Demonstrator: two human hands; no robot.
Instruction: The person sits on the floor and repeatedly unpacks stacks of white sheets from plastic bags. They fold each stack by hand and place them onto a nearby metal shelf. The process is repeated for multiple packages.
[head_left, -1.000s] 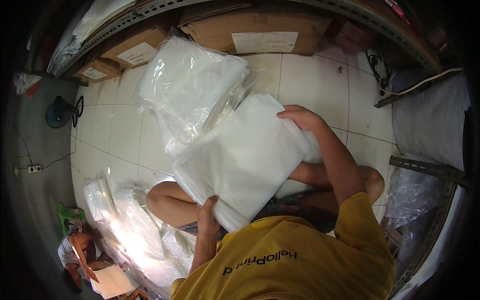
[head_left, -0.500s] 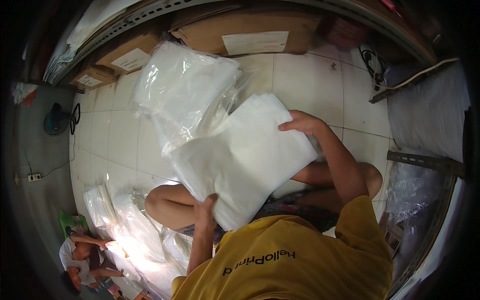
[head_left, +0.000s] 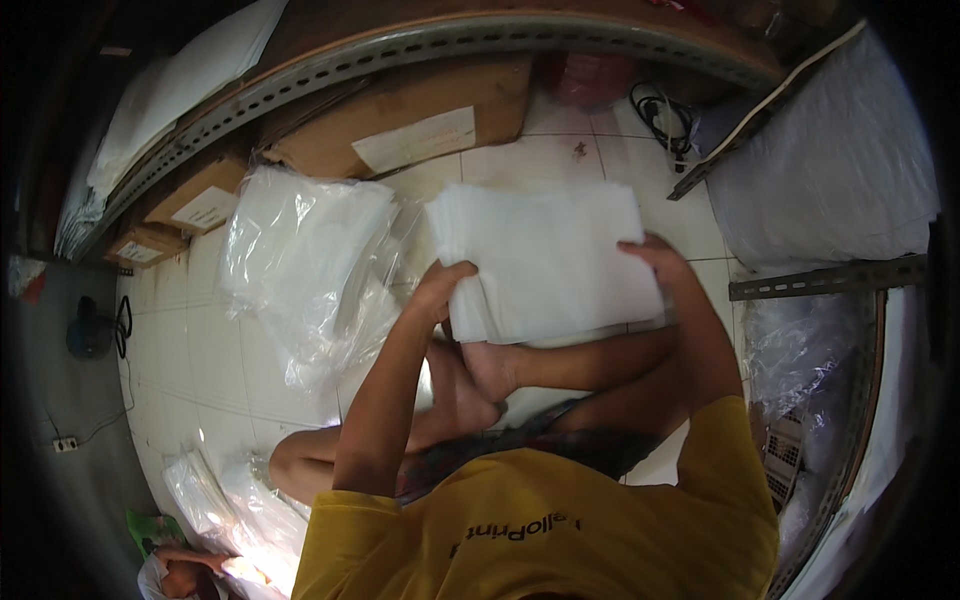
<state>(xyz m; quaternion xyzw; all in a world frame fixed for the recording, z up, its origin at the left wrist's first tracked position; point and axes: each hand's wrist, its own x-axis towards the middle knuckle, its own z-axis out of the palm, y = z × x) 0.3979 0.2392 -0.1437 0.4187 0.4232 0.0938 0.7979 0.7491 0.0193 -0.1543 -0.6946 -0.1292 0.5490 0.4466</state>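
Between my two hands is a stack of white plastic sheets (head_left: 555, 262), held over the tiled floor just beyond my crossed legs. My left hand (head_left: 445, 287) grips its left edge, thumb on top and fingers hidden beneath. On the opposite side, my right hand (head_left: 655, 258) pinches the right edge, slightly smeared by motion. The sheets' left edges look layered and a little uneven. To the left of the stack lies a clear plastic bag (head_left: 300, 265) with more white sheets inside, crinkled and shiny.
Cardboard boxes (head_left: 420, 115) stand under a metal shelf (head_left: 400, 45) at the far side. Wrapped bundles (head_left: 215, 490) lie at lower left beside another person (head_left: 180, 575). A shelf rail (head_left: 800, 287) juts in from the right. A coiled black cable (head_left: 660, 115) lies at far right.
The stack has moved away from my lap and turned level. My left hand has come forward from its near corner to its left edge. The view has shifted.
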